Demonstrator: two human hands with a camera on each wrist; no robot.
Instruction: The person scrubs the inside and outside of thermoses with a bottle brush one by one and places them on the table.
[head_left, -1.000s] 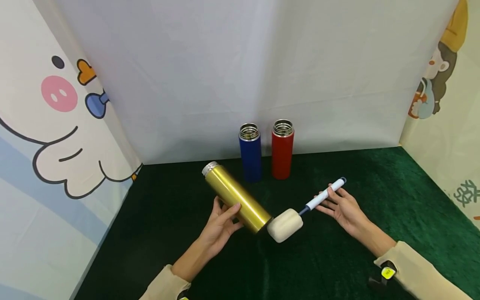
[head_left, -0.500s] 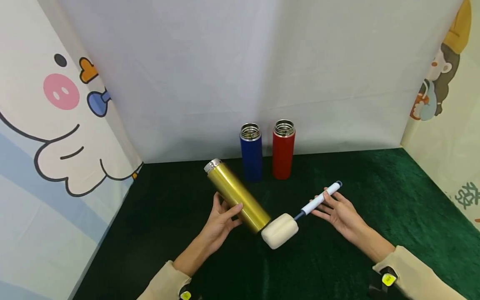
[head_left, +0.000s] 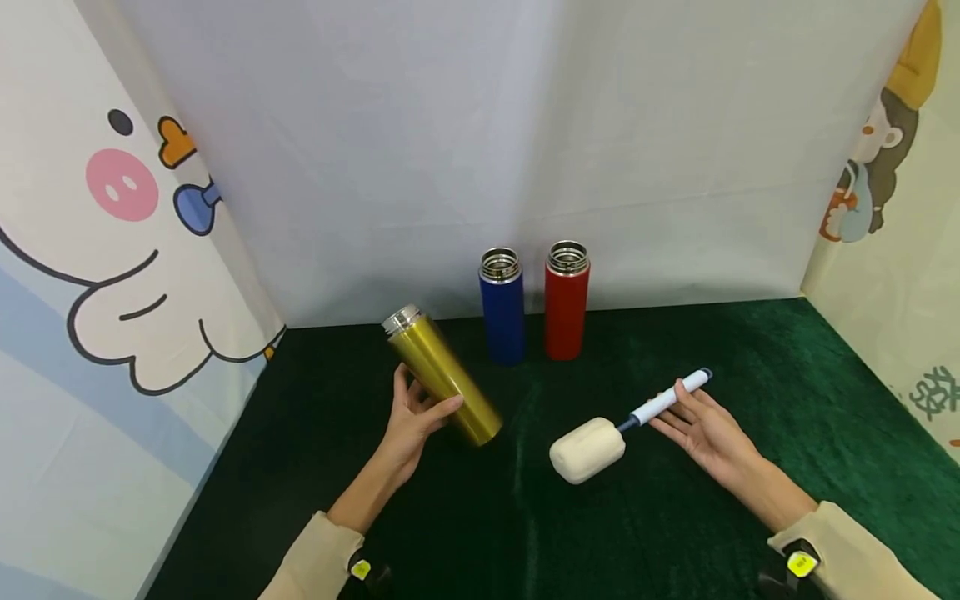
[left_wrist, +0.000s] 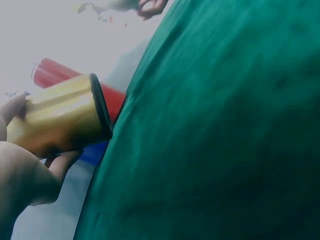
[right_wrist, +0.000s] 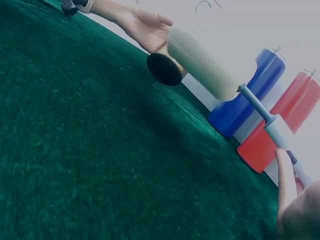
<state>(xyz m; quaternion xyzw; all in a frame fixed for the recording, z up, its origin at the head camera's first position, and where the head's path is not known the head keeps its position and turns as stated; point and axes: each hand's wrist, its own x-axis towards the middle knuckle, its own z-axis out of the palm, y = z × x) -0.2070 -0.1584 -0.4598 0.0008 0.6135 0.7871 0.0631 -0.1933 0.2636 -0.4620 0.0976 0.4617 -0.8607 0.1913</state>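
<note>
My left hand (head_left: 412, 425) grips a gold bottle (head_left: 442, 379) around its lower half. The bottle leans, its silver open mouth pointing up to the left and its black base (left_wrist: 101, 105) down to the right. In my right hand (head_left: 712, 433) is a bottle brush, pinched by its pale blue handle (head_left: 663, 404) between thumb and fingers. Its cream sponge head (head_left: 587, 450) points down to the left, apart from the gold bottle. The right wrist view shows the sponge (right_wrist: 200, 62) overlapping the gold bottle, most of which it hides.
Behind the hands, a blue bottle (head_left: 502, 317) and a red bottle (head_left: 567, 312) stand upright side by side with open steel mouths. Dark green cloth (head_left: 600, 542) covers the table. A pale curtain (head_left: 375, 167) rises at its back edge, with printed cartoon panels left and right.
The gold bottle and left hand have shifted left, and the brush with the right hand has moved right. A gap now separates sponge and bottle base, which were right beside each other earlier.
</note>
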